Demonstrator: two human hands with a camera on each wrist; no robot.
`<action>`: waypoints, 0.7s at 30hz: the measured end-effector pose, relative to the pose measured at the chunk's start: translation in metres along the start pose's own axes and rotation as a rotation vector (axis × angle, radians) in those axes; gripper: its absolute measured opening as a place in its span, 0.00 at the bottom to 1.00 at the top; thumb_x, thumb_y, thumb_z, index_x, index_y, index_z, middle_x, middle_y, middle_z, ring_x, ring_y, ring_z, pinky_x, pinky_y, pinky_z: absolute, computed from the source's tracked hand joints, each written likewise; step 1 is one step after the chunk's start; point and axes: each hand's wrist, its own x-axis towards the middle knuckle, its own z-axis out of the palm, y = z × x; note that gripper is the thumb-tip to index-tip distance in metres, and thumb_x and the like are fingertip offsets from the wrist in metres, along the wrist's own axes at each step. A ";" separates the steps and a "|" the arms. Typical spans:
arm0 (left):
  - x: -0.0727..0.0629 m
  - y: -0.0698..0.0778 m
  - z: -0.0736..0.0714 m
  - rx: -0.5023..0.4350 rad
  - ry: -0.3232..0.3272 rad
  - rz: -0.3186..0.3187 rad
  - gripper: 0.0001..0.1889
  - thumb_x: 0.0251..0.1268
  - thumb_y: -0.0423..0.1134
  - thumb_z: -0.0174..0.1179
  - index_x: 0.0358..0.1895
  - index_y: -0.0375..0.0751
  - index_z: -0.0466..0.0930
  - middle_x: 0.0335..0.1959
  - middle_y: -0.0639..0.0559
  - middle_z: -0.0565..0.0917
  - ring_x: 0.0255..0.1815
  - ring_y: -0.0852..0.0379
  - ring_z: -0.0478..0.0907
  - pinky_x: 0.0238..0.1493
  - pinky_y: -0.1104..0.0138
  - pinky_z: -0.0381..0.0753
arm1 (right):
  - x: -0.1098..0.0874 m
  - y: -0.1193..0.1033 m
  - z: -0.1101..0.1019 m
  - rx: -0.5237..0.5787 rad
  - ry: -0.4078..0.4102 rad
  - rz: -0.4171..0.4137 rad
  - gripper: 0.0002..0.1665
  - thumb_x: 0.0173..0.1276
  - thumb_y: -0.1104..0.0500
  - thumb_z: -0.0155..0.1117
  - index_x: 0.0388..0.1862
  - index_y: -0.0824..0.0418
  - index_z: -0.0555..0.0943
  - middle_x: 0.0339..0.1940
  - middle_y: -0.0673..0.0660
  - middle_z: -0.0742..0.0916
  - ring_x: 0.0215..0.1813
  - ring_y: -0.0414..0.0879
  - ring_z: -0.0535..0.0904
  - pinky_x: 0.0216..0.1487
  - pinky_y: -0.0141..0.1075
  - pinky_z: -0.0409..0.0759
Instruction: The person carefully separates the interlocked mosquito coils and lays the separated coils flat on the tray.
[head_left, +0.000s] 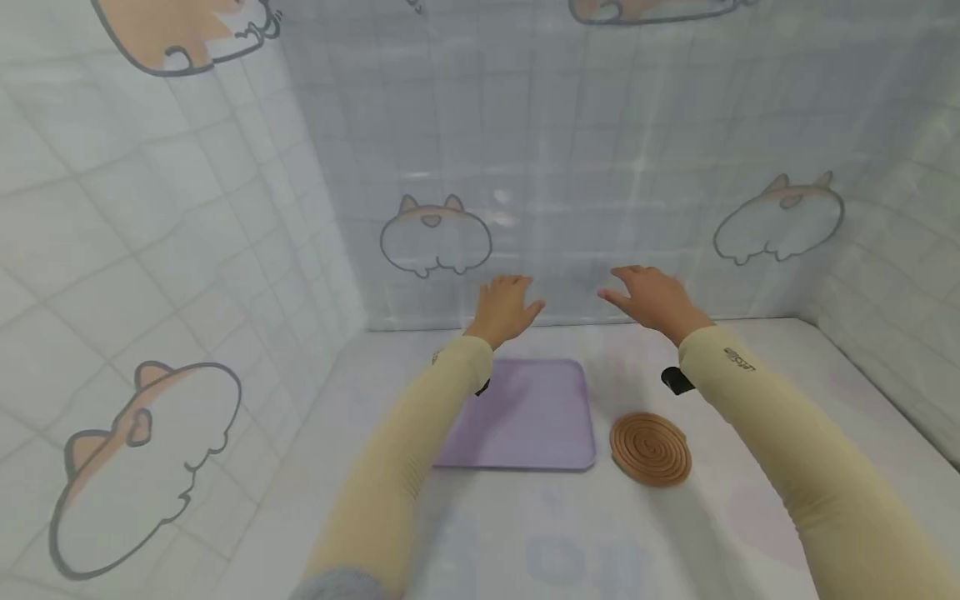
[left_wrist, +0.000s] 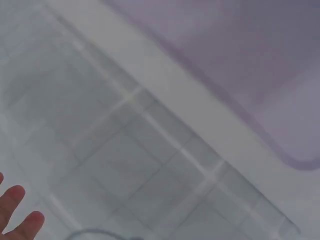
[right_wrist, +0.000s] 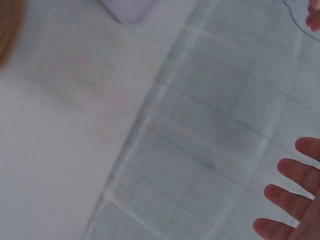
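My left hand (head_left: 504, 310) is held in the air above the far part of a purple tray (head_left: 536, 417), its fingers loosely extended and holding nothing. To the right, my right hand (head_left: 651, 298) is also raised, with fingers spread and nothing in them. The two hands are apart, palms roughly toward each other. A round brown coiled mat (head_left: 650, 448) lies on the table to the right of the tray, below the right forearm. In the right wrist view, several spread fingers (right_wrist: 290, 200) show at the lower right. My left forearm hides the tray's left side.
The white table (head_left: 540, 533) is enclosed by a back wall (head_left: 555, 150) and side walls covered in tiled sheeting with corgi drawings. A dark band or camera mount (head_left: 677, 381) sits under the right sleeve.
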 end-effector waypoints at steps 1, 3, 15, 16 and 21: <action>-0.003 0.001 0.004 0.016 0.007 0.016 0.30 0.67 0.60 0.45 0.65 0.47 0.66 0.63 0.49 0.70 0.65 0.46 0.62 0.62 0.47 0.61 | -0.004 0.000 0.004 -0.005 0.012 -0.011 0.44 0.68 0.32 0.40 0.67 0.65 0.63 0.64 0.69 0.69 0.62 0.66 0.65 0.56 0.60 0.67; -0.011 0.005 0.010 0.039 0.023 0.049 0.28 0.67 0.59 0.46 0.64 0.47 0.67 0.62 0.49 0.71 0.64 0.46 0.64 0.60 0.48 0.64 | -0.012 0.000 0.011 -0.012 0.035 -0.020 0.42 0.69 0.34 0.41 0.66 0.65 0.64 0.63 0.69 0.71 0.61 0.65 0.67 0.53 0.59 0.69; -0.058 0.054 0.053 0.022 0.004 0.165 0.25 0.68 0.56 0.47 0.62 0.48 0.71 0.59 0.52 0.75 0.60 0.50 0.69 0.56 0.57 0.71 | -0.076 0.007 0.060 0.026 0.100 0.002 0.34 0.70 0.42 0.50 0.64 0.65 0.67 0.58 0.69 0.75 0.57 0.64 0.72 0.46 0.58 0.74; -0.062 0.059 0.057 0.016 -0.012 0.171 0.25 0.68 0.56 0.47 0.62 0.48 0.70 0.59 0.52 0.74 0.61 0.50 0.69 0.56 0.57 0.71 | -0.082 0.009 0.064 0.039 0.097 0.010 0.34 0.70 0.42 0.50 0.64 0.65 0.67 0.58 0.69 0.75 0.57 0.64 0.71 0.47 0.58 0.74; -0.082 0.082 0.072 0.044 -0.043 0.241 0.24 0.68 0.55 0.48 0.62 0.48 0.70 0.57 0.54 0.75 0.59 0.52 0.70 0.55 0.60 0.73 | -0.110 0.014 0.086 0.128 0.106 0.060 0.32 0.69 0.46 0.53 0.62 0.67 0.68 0.58 0.70 0.75 0.58 0.66 0.70 0.50 0.58 0.72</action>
